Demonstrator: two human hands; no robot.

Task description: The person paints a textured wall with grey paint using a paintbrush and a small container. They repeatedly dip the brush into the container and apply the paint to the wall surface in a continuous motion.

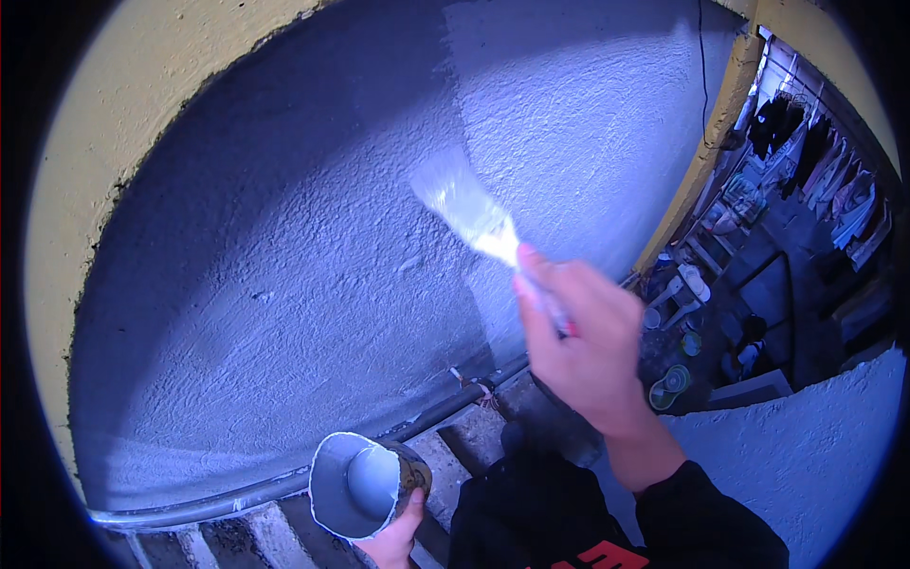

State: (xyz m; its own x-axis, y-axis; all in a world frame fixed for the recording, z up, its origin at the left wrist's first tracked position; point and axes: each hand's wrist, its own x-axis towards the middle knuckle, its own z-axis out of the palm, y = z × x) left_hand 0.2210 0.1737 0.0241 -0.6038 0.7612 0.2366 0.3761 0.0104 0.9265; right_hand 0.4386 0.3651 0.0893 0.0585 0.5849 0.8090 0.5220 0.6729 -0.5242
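My right hand (588, 337) is closed round the handle of a flat paintbrush (464, 204), its wide pale bristles at the wall and slightly blurred. Behind it rises a rough plastered wall (313, 256); the right part is coated paler, with a sharp upright border against the darker grey left part. Whether the bristle tips touch the wall I cannot tell. Low down, my left hand (396, 536) grips a cut-open container (327, 488) by its side. Whitish paint (373, 479) lies inside it.
A pipe (227, 503) runs along the wall's foot above concrete steps (270, 536). At the right, past a yellow post (706, 171), lies a lower area with hanging clothes (839, 171), a white stool (684, 284) and a green basin (670, 384). A low grey wall (806, 455) stands nearer.
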